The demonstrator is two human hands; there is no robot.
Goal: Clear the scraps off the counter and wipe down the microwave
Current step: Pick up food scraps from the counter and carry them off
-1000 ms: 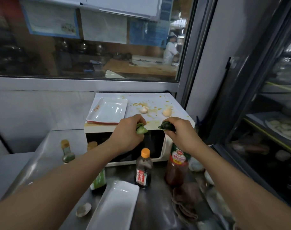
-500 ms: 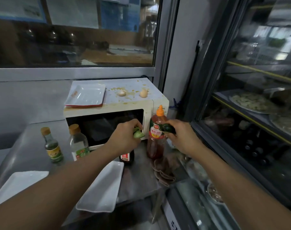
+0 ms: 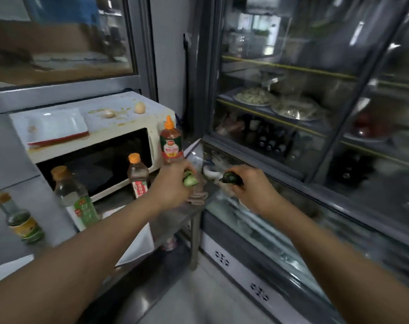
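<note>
My left hand (image 3: 173, 183) curls its fingers round a pale green scrap (image 3: 190, 180) and my right hand (image 3: 247, 185) pinches a dark green scrap (image 3: 230, 178) at three o'clock of it, both probably light, soft, slippery, best cupped loosely.

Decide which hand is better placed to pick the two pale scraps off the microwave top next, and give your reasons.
Probably the left hand: it is nearer the microwave and the pale scraps. The right hand is farther off. Both grip green scraps, so it must empty first.
</note>
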